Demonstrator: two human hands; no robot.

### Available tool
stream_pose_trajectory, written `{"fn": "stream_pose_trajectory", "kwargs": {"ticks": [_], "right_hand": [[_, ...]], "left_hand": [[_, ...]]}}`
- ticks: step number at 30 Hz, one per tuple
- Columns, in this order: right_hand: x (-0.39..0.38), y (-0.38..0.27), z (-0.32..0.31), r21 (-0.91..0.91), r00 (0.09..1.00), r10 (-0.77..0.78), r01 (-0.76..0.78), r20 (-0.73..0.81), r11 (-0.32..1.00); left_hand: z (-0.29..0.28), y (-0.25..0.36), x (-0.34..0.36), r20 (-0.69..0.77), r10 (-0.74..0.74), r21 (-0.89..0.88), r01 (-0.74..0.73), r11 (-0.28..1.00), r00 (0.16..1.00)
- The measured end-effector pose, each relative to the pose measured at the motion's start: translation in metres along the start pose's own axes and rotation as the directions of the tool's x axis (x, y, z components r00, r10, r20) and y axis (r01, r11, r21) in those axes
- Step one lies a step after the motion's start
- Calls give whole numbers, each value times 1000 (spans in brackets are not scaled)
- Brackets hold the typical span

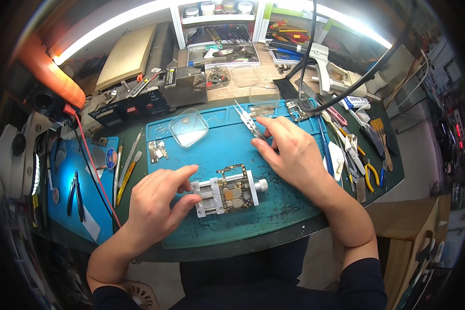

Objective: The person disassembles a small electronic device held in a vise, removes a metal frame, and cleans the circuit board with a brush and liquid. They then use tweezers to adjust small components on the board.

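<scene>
My left hand (pixel 157 201) is open beside the left end of a metal clamping fixture (pixel 206 196), its thumb and index finger apart. A circuit board (pixel 233 194) is held in that fixture, near the knob at its right. My right hand (pixel 289 152) grips white-and-black tweezers (pixel 248 118) above the blue work mat (pixel 181 232), their tips pointing away from me. Behind my left hand lie a clear plastic tray (pixel 187 127) and small metal parts (pixel 157 151). More small boards or metal pieces (pixel 297 110) lie beyond my right hand.
Pliers (pixel 75 194) and wires sit on a smaller mat at left, under an orange-and-black tool (pixel 51 75). Assorted hand tools (pixel 367 155) crowd the right edge. A device box (pixel 129 111) and parts trays (pixel 222 54) stand behind. A black cable (pixel 367 75) arches overhead.
</scene>
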State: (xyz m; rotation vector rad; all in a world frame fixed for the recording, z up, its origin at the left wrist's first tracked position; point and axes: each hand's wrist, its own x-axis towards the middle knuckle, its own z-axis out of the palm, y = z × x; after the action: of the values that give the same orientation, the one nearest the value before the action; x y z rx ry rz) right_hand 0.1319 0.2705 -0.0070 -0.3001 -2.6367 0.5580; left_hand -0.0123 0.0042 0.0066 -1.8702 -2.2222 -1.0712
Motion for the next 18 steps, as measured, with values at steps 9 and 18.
{"fn": "stream_pose_trajectory", "kwargs": {"ticks": [9, 18], "right_hand": [[0, -1, 0, 24, 999, 25, -26, 23, 999], [0, -1, 0, 18, 1000, 13, -14, 13, 1000]], "left_hand": [[-2, 0, -1, 58, -23, -20, 24, 1000, 998], [1, -1, -1, 23, -3, 9, 3, 1000, 1000]]}}
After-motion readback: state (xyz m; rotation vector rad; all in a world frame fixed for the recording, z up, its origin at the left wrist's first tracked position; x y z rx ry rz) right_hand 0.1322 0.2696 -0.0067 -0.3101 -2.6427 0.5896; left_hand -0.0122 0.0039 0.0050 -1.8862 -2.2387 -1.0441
